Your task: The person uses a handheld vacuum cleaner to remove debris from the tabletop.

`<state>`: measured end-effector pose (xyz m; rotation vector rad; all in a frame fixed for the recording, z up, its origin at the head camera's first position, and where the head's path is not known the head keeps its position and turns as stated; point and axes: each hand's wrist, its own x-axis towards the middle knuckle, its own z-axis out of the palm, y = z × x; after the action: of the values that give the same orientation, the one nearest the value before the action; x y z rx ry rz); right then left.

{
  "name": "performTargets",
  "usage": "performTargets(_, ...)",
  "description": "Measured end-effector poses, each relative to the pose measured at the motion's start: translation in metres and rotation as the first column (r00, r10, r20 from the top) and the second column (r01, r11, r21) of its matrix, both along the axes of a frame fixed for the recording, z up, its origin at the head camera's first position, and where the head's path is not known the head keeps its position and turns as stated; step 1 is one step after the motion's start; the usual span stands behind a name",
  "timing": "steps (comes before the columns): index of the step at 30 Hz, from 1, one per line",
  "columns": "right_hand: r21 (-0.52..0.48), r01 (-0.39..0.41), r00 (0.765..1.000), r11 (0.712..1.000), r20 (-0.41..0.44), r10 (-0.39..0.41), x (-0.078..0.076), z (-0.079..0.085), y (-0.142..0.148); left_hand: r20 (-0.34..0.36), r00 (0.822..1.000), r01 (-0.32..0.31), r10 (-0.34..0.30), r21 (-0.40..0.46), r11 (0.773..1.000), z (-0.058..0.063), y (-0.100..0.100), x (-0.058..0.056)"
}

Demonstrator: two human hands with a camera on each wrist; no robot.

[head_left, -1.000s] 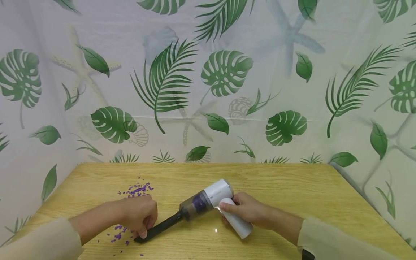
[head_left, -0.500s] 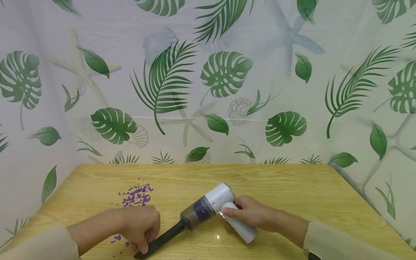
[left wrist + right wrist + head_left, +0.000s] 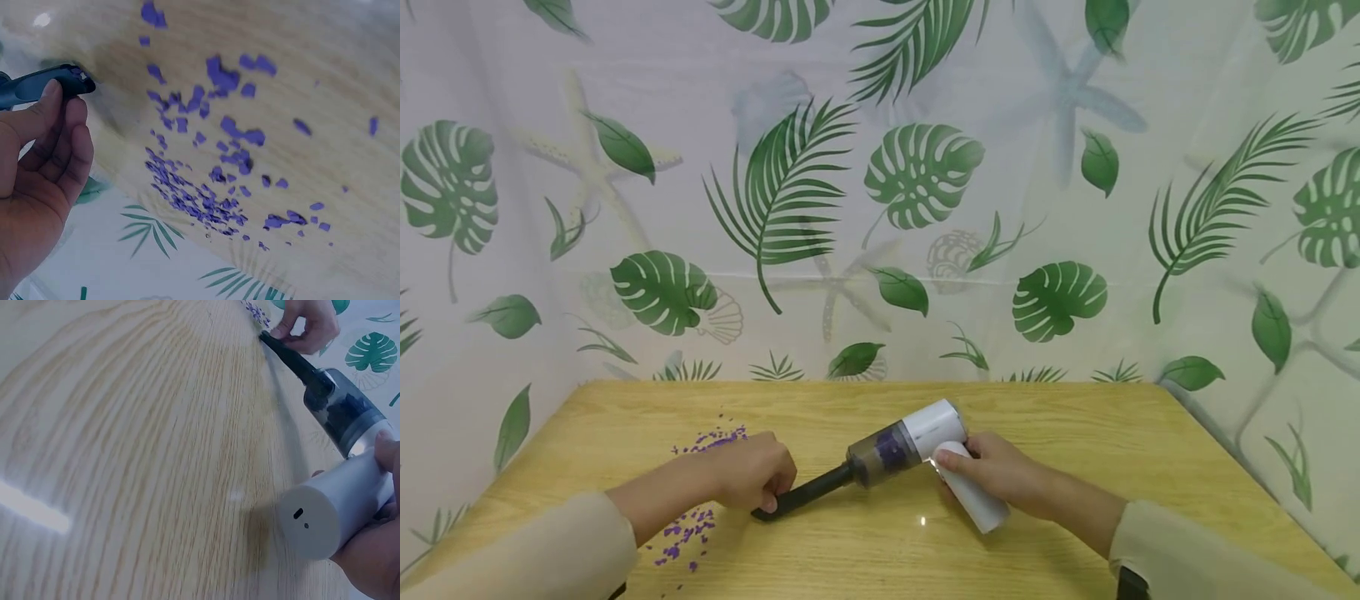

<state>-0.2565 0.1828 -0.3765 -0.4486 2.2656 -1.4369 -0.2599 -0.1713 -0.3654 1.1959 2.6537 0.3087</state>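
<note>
A white handheld vacuum cleaner (image 3: 934, 425) with a clear dust cup (image 3: 883, 454) and a long black nozzle (image 3: 816, 490) slants across the middle of the head view. My right hand (image 3: 1000, 471) grips its white handle (image 3: 976, 492). Near the nozzle's tip, my left hand (image 3: 756, 471) pinches the black tube between thumb and fingers. Purple scraps show at the nozzle mouth (image 3: 80, 73) in the left wrist view, and dark purple stuff sits inside the cup. Small purple paper scraps (image 3: 194, 200) lie scattered on the table beside my left hand; my forearm hides part of them in the head view.
The wooden table (image 3: 1060, 433) ends at a leaf-printed curtain (image 3: 970, 325) behind it, which also hangs at both sides. More purple scraps (image 3: 673, 550) lie left of the nozzle, toward the front edge.
The vacuum first came nearer to me, then moved away and to the right, carried by both hands. Its nozzle tip now stands right of the scraps.
</note>
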Motion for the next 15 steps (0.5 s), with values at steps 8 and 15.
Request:
performTargets(8, 0.021, 0.168, 0.986, 0.986, -0.027, -0.167, 0.0, -0.002, -0.014, -0.149, 0.989, -0.002, -0.004, -0.037, 0.999, 0.0, -0.004, -0.034)
performTargets(15, -0.02, 0.285, 0.957, 0.958, -0.049, -0.285, -0.003, -0.001, -0.026, -0.235, 0.972, -0.038, 0.025, -0.049, 0.998, -0.002, -0.001, -0.061)
